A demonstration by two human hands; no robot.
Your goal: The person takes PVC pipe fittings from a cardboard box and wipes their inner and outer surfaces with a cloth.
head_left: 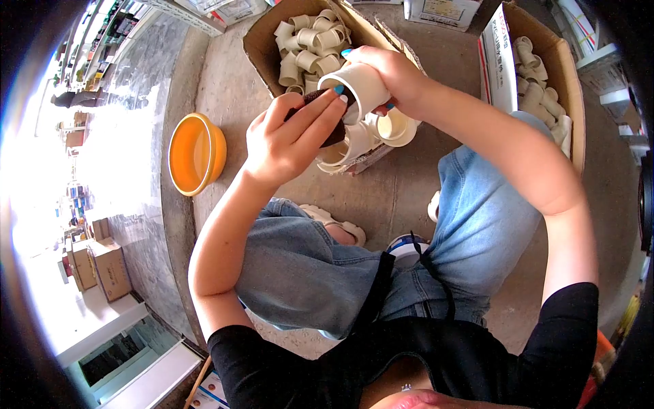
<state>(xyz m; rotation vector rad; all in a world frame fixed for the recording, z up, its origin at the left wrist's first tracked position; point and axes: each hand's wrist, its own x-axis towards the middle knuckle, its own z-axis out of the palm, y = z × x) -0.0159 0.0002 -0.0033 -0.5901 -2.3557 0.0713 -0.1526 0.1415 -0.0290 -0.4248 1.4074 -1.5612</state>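
Note:
A large white pipe fitting (368,87) is held up over the near side of an open cardboard box. My right hand (392,75) is closed round its outer wall from the right. With fingers closed, my left hand (293,133) presses a dark brown pad (334,136) against the fitting's open end, two fingertips at the rim. Below the hands, larger white fittings (395,128) lie at the box's near side. Smaller cream fittings (310,44) fill the part of the box behind.
An orange basin (197,154) stands on the floor at left. Another cardboard box (569,88) with fittings is at right. My knees and shoes are below the hands. Cardboard cartons (109,269) stand at far left, and shelves at the right edge.

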